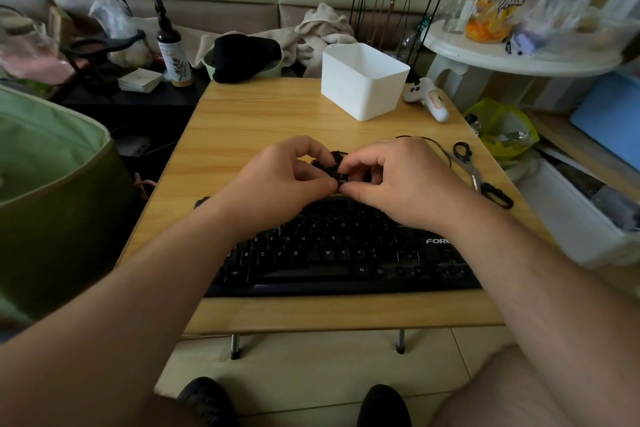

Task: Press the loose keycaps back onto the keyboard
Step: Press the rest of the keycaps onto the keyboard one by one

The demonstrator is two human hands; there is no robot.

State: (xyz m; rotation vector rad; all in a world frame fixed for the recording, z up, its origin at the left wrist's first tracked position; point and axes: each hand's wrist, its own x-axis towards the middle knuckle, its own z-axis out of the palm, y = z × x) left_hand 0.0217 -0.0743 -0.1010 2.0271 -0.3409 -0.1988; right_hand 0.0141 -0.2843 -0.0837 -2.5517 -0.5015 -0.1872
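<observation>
A person's two hands are meeting just above the far edge of a black keyboard [332,253], which is lying with its long axis running nine to three o'clock across the wooden surface [242,121]. The left hand [277,177] is curling its fingers inward, thumb and fingertips appearing to pinch at the left side of a single black keycap [342,178]; exactly how much of the cap it is gripping cannot be told. The right hand [398,180] is pinching the same keycap from the three o'clock side, thumb beneath and forefinger on top, its remaining fingers folded. The keycap's printed face is showing a "7". A small dark heap of further loose keycaps [327,160] is lying on the surface at twelve o'clock from the fingertips, partly hidden behind them. The keyboard's open sockets are lying at six o'clock from the held cap, and toward four o'clock, where bare switches are showing; the right hand looks the nearer to those. Scissors [481,177] are resting at three o'clock, well apart from the hands.
</observation>
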